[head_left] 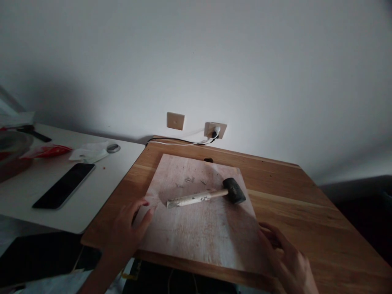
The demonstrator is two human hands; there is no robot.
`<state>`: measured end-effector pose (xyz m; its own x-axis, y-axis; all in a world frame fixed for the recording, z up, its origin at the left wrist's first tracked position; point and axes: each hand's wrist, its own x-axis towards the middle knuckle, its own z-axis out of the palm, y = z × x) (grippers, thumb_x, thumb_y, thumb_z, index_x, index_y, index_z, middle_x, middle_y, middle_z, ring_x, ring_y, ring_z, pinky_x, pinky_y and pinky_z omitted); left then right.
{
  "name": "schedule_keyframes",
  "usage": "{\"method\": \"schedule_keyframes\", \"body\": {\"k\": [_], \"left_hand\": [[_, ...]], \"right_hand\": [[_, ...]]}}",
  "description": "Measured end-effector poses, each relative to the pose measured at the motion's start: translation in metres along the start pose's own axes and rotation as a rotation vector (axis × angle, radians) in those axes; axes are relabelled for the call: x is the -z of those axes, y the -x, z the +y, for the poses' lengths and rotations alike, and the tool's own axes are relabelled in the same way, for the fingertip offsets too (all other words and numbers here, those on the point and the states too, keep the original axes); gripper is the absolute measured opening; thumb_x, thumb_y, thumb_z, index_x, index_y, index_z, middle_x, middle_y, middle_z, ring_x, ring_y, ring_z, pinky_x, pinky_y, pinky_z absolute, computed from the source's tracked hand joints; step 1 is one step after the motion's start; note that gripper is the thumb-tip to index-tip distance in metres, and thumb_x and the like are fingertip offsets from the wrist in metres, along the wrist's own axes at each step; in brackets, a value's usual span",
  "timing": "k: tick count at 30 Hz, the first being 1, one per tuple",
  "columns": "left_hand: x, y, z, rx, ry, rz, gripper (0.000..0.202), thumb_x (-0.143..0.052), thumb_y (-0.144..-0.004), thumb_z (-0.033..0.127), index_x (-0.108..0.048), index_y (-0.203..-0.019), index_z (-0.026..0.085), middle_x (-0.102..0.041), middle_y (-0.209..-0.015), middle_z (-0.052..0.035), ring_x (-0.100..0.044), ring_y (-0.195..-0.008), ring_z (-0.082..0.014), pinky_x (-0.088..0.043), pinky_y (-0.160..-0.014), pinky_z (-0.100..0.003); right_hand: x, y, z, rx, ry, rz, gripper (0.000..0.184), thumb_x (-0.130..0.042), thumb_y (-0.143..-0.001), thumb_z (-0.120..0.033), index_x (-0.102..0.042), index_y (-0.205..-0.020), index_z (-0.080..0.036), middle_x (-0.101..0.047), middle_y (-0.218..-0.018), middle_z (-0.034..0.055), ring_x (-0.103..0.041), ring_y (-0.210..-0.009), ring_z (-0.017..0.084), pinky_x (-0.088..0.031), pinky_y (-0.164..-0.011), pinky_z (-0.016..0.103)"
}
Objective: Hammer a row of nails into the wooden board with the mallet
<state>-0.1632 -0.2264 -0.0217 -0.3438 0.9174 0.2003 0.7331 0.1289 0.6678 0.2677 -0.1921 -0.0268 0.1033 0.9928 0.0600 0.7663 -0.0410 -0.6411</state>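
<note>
A pale, worn wooden board [190, 228] lies on the wooden tabletop. Across it rests a rubber mallet [196, 199], its black head to the right and its whitish, paint-flaked handle to the left. Several small, thin, shiny pieces [188, 179] lie loose behind the handle; their kind is too small to make out. My left hand [130, 226] is at the board's left edge, thumb and index finger apart, fingertips at the board. At the right edge is my right hand [286, 255], fingers loosely bent and touching or nearly touching the board. Neither hand is on the mallet.
On the white table [101, 196] to the left lie a dark-screened phone [64, 185], a tape roll [113, 148], white tissue [90, 152] and a red packet [50, 150]. Cables run along the wall to a socket [215, 130] behind the wooden table [294, 204].
</note>
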Motion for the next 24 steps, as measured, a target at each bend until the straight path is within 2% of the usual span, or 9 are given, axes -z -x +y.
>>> {"method": "schedule_keyframes", "body": {"k": [4,7,11,16,20,22,24], "left_hand": [[0.020,-0.015,-0.017,0.032,-0.073,0.064,0.036,-0.054,-0.087,0.056,-0.069,-0.101,0.026,-0.078,-0.110,-0.0082,-0.072,-0.106,-0.0324,-0.057,-0.098,-0.049],[0.036,-0.026,-0.027,0.098,-0.103,0.055,0.037,-0.054,-0.085,0.056,-0.069,-0.101,0.026,-0.077,-0.109,-0.0072,-0.071,-0.105,-0.0318,-0.057,-0.095,-0.047],[0.060,-0.045,-0.046,0.193,-0.180,0.033,0.035,-0.052,-0.085,0.056,-0.069,-0.097,0.028,-0.076,-0.098,-0.0072,-0.072,-0.096,-0.0335,-0.057,-0.085,-0.048],[0.084,-0.072,-0.085,0.171,-0.202,0.054,0.031,-0.052,-0.085,0.062,-0.069,-0.095,0.038,-0.076,-0.093,-0.0091,-0.071,-0.090,-0.0389,-0.053,-0.071,-0.050],[0.097,-0.089,-0.110,0.199,-0.242,0.032,0.027,-0.057,-0.083,0.062,-0.068,-0.093,0.039,-0.076,-0.090,-0.0100,-0.070,-0.088,-0.0422,-0.051,-0.069,-0.054],[0.099,-0.094,-0.114,0.245,-0.258,0.020,0.026,-0.057,-0.082,0.060,-0.068,-0.095,0.040,-0.075,-0.090,-0.0103,-0.069,-0.087,-0.0425,-0.049,-0.068,-0.054],[0.098,-0.097,-0.112,0.262,-0.269,0.030,0.027,-0.057,-0.082,0.060,-0.067,-0.099,0.041,-0.075,-0.093,-0.0107,-0.068,-0.090,-0.0427,-0.049,-0.068,-0.054]], "right_hand": [[-0.022,0.009,-0.021,0.082,0.000,-0.063,0.041,-0.059,-0.091,-0.061,-0.076,-0.113,-0.029,-0.085,-0.098,0.0051,-0.082,-0.083,0.026,-0.066,-0.071,0.029],[-0.039,0.018,-0.045,0.104,-0.050,-0.045,0.043,-0.058,-0.095,-0.059,-0.075,-0.115,-0.026,-0.084,-0.103,0.0075,-0.081,-0.087,0.025,-0.065,-0.076,0.028],[-0.062,0.026,-0.077,0.119,-0.102,-0.033,0.041,-0.059,-0.096,-0.057,-0.076,-0.114,-0.024,-0.083,-0.096,0.0070,-0.080,-0.083,0.024,-0.065,-0.077,0.028],[-0.089,0.027,-0.111,0.167,-0.161,-0.131,0.036,-0.059,-0.099,-0.049,-0.075,-0.119,-0.023,-0.082,-0.103,0.0089,-0.080,-0.087,0.023,-0.065,-0.077,0.027],[-0.099,0.020,-0.131,0.104,-0.295,-0.190,0.035,-0.058,-0.100,-0.047,-0.074,-0.121,-0.024,-0.081,-0.112,0.0095,-0.080,-0.097,0.024,-0.064,-0.084,0.028],[-0.099,0.016,-0.133,0.066,-0.347,-0.226,0.036,-0.057,-0.102,-0.049,-0.075,-0.121,-0.024,-0.081,-0.113,0.0097,-0.080,-0.099,0.025,-0.064,-0.085,0.028],[-0.099,0.014,-0.129,0.037,-0.346,-0.191,0.036,-0.056,-0.102,-0.050,-0.077,-0.116,-0.024,-0.082,-0.108,0.0091,-0.080,-0.094,0.024,-0.065,-0.079,0.027]]}}
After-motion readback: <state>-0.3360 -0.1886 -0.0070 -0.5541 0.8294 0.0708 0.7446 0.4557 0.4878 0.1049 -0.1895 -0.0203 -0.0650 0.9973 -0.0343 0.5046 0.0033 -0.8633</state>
